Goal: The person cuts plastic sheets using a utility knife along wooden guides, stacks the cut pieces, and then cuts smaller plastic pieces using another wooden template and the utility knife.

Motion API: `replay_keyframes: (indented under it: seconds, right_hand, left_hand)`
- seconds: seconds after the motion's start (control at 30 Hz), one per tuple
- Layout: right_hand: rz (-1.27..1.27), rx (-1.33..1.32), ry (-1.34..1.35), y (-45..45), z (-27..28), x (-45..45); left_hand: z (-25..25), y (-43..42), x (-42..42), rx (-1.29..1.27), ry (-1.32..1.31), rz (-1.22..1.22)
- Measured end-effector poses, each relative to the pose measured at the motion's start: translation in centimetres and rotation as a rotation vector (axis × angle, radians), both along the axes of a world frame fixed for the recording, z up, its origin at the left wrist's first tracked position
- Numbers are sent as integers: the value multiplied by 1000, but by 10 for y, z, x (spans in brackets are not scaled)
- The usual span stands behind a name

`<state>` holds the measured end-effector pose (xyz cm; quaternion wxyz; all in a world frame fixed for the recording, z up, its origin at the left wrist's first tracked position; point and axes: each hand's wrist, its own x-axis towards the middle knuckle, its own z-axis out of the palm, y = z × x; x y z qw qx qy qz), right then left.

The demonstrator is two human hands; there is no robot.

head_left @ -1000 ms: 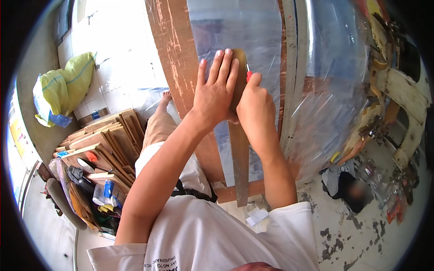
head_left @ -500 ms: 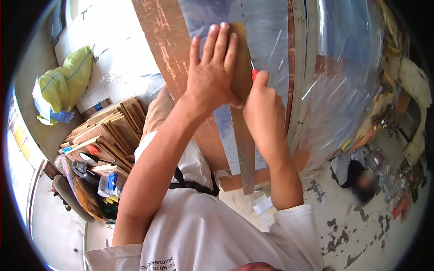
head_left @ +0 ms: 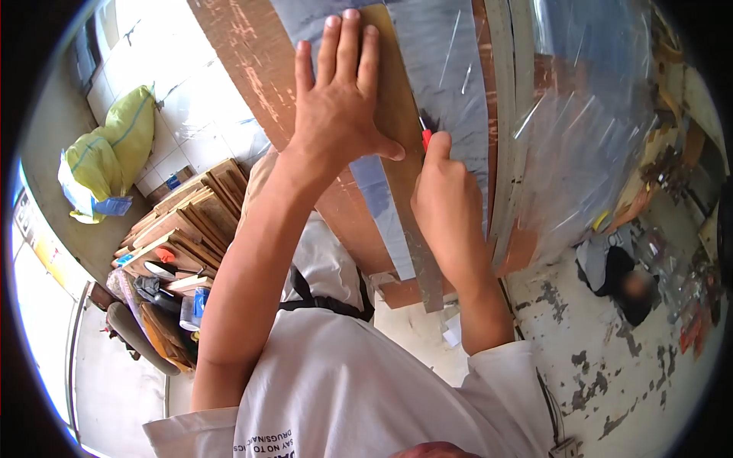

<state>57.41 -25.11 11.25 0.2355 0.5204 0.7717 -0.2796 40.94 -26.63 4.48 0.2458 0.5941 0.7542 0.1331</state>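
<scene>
My left hand (head_left: 336,107) lies flat with fingers spread, pressing on a long brown strip (head_left: 405,183) that looks like a straightedge. Beneath the strip is a bluish-grey sheet (head_left: 450,99) on a reddish-brown wooden board (head_left: 263,76). Just right of the strip, my right hand (head_left: 447,183) is closed round a red-handled tool (head_left: 427,138); its thin metal tip touches or nearly touches the sheet at the strip's edge. Most of the handle is hidden in my fist.
Wooden boards (head_left: 191,217) lean in a stack at the left, below a yellow-green sack (head_left: 114,149). Clear plastic sheeting (head_left: 588,137) covers the right side of the work surface. Dark cloth (head_left: 611,271) and assorted plastic items lie on the floor at the right.
In the view, my left hand has shifted up and left, and the strip's lower end has moved right and up. My right hand, still closed on the red tool, appears slightly lower and farther right.
</scene>
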Motion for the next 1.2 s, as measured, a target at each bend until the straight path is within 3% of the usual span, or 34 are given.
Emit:
replay_keyframes:
  seconds: [0.07,0.13,0.2,0.27,0.53,0.6,0.67,0.8,0.83,0.87,0.93,0.97,1.13,1.2]
  right_hand:
    - [11,8,-14,-6,-1,5]
    - [-28,-75,-71,-17,7,18]
    - [-7,-84,-66,-15,5,17]
    - [14,-49,-95,-18,5,15]
    - [-49,-74,-46,-33,3,41]
    - [-60,-114,-80,-42,6,49]
    - [-44,-150,-98,-47,12,56]
    - [-41,-145,-126,-40,16,50]
    - [-54,-145,-131,-40,17,48]
    - [-68,-152,-138,-42,18,48]
    - [-47,-119,-106,-43,12,54]
    - [-21,-82,-82,-47,11,58]
    - [-39,-117,-76,-52,9,72]
    - [-78,-136,-109,-62,14,79]
  left_hand:
    - [21,14,-14,-375,-52,-93]
    - [6,6,-10,-339,-73,-103]
    - [-11,-3,0,-11,40,14]
    - [-13,-5,-1,-7,28,18]
    - [-7,-2,-4,-201,236,-89]
    - [2,4,-6,-191,214,-92]
    - [24,17,-4,-406,94,-70]
    - [30,19,-5,-446,52,-91]
    - [11,5,-2,-263,190,-108]
    - [16,9,-3,-264,196,-116]
    - [28,20,-2,-444,122,-66]
    - [20,10,5,-277,263,-72]
    - [7,6,2,-219,230,-62]
    - [19,13,3,-366,167,-63]
